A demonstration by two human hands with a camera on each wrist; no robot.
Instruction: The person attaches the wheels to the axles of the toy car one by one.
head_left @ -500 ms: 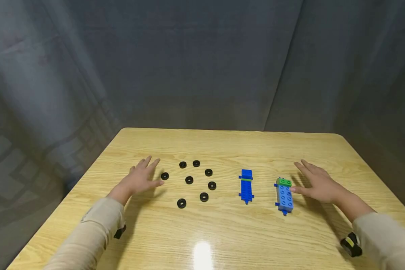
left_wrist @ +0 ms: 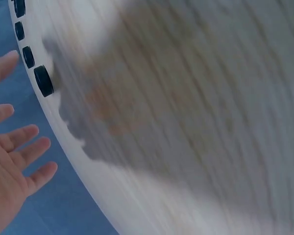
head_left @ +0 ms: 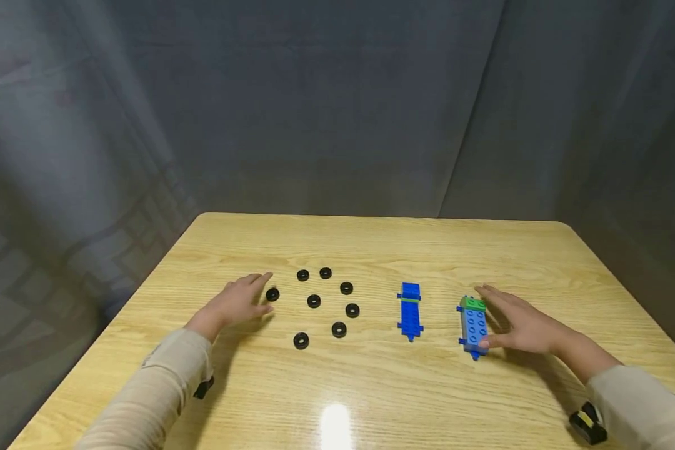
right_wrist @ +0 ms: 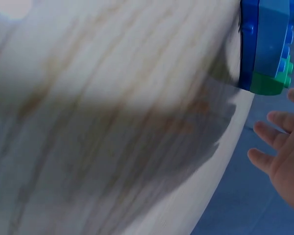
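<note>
My left hand [head_left: 233,304] hovers over the left of the table, fingers spread, beside the leftmost black toy tire [head_left: 272,294]; its thumb and index point toward that tire. Its fingers [left_wrist: 32,152] hold nothing in the left wrist view. On the right, my right hand [head_left: 525,322] reaches in from the side of a toy block car [head_left: 474,330] with a light blue brick, a green brick and a dark blue base with axle pegs. The thumb overlaps the car's near end in the head view. In the right wrist view the fingers [right_wrist: 279,134] are extended below the green brick [right_wrist: 269,82].
Several more black tires [head_left: 314,301] lie scattered left of the table's middle. Between them and the block car is a second dark blue car base [head_left: 410,315] with a raised far end. The wooden table [head_left: 337,375] ends at a grey curtain [head_left: 315,125].
My right hand has moved closer to the block car, its thumb sliding toward the near end. The left hand has lowered slightly, its fingers coming nearer the leftmost tire.
</note>
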